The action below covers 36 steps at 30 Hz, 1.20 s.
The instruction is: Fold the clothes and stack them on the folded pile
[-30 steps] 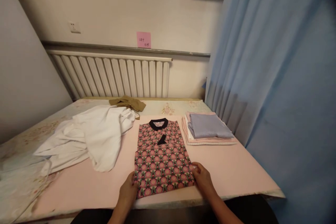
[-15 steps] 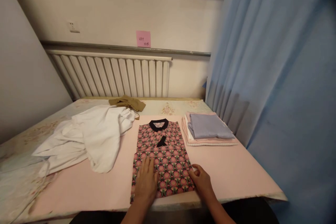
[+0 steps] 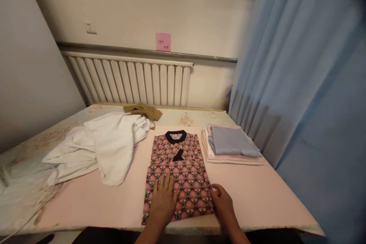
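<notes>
A folded shirt (image 3: 190,187) with a pink, green and black flower print lies in front of me, its black collar (image 3: 175,137) pointing away. Its lower part is doubled up over the front, and a black strip (image 3: 178,155) shows just above the fold. My left hand (image 3: 164,200) rests flat on the folded part with its fingers stretched out. At the shirt's right edge, near the lower corner, my right hand (image 3: 223,202) has its fingers curled, with thumb and forefinger on the fabric edge.
A crumpled white garment (image 3: 111,145) spreads on the left, with a brown cloth (image 3: 144,111) behind it. On the right is a stack of folded clothes (image 3: 234,143), bluish-grey on top. A pink mat (image 3: 257,190) covers the table. A blue curtain (image 3: 286,84) hangs along the right.
The view has turned slightly left, so everything sits farther right. My left hand has slid a little to the right over the shirt. The right hand stays at the shirt's edge.
</notes>
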### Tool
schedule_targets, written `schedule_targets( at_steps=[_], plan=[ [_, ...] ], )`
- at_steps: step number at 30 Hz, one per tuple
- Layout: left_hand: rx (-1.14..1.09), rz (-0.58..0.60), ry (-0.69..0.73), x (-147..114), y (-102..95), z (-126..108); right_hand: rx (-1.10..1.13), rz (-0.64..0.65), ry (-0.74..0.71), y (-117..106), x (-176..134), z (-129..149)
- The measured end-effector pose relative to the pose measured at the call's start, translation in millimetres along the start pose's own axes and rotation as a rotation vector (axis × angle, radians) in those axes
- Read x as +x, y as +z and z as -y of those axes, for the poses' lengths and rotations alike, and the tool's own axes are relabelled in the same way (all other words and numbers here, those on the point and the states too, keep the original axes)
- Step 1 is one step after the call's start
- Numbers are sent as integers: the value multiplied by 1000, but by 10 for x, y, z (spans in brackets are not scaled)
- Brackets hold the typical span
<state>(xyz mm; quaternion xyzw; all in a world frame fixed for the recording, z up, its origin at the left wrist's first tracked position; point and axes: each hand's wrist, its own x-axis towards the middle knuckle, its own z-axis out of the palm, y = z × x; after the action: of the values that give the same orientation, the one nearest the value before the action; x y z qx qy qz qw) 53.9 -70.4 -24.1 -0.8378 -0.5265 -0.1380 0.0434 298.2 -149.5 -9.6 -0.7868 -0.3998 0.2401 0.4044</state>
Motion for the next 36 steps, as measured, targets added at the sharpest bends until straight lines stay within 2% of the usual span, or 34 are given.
schedule_targets(
  at_steps=[3, 10, 13, 21, 26, 36],
  plan=[
    [-7, -2, 7, 4, -2, -1, -49, 35, -30, -3, 106, 63],
    [-16, 34, -7, 23, -36, -8, -334, 66, -187, 54, 309, 348],
    [-22, 19, -2, 21, -29, -8, -369, 56, -239, 104, 368, 405],
    [-21, 34, -13, 23, -32, -7, -314, -19, -149, 164, 525, 270],
    [-24, 44, -10, 29, -62, -15, -310, -22, -136, 167, 555, 231],
    [-18, 42, -10, 34, -70, -20, -401, -3, -137, 130, 653, 438]
  ],
)
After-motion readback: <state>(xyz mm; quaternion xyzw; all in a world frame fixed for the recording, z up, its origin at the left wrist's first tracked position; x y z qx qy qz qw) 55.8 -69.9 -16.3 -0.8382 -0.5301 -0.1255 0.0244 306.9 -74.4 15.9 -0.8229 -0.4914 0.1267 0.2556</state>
